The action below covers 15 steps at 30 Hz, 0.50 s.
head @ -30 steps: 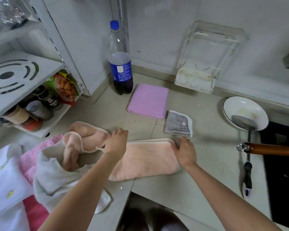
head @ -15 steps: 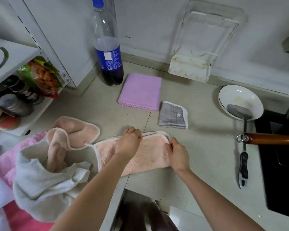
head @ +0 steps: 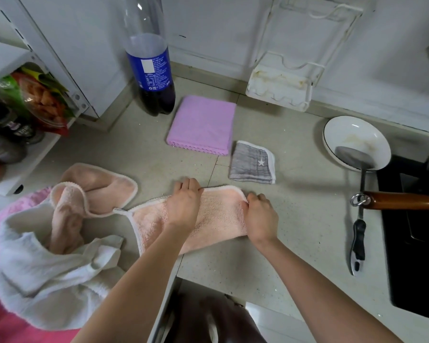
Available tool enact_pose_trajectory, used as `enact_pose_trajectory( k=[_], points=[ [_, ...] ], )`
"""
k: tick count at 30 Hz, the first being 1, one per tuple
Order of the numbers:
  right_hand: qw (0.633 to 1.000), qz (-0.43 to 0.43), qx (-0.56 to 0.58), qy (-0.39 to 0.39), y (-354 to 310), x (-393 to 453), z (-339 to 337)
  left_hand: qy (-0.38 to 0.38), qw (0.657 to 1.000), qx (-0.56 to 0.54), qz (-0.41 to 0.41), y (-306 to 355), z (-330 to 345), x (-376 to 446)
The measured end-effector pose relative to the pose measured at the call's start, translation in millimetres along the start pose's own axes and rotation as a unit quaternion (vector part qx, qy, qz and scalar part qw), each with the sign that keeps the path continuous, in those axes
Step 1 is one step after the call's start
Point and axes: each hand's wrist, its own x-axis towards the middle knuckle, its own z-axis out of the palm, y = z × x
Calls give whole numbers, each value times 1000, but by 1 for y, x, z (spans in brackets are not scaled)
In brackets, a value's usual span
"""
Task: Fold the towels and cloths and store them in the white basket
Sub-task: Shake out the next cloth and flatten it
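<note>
Currently the peach fluffy towel with white trim (head: 216,216) lies on the grey counter (head: 295,243), mid-fold. Left hand (head: 183,206) presses it with curled fingers; right hand (head: 260,216) pinches its right end. Next, probably 1 more fold. No white basket shows.

My hands press fluffy peach terry cloth (head: 216,219) on matt speckled stone counter (head: 295,219); nearby pan handle (head: 401,200) is glossy wood

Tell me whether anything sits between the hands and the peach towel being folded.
Nothing visible does. The left hand rests on the peach towel with its fingers at the far edge, and the right hand grips its right end. The white basket is out of view.
</note>
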Motion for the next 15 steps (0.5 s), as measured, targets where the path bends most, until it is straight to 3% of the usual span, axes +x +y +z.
enact_pose_trajectory(
  k=[6, 10, 15],
  points=[
    [996, 58, -58, -44, -17, 5, -3, 53, 995, -81, 7, 3, 3, -18],
    [993, 81, 39, -70, -17, 12, -6, 76, 982, -174, 9, 3, -3, -35],
    [992, 30, 118, -24, -17, 5, 1, 3, 993, -55, 105, -9, 8, -48]
  ],
)
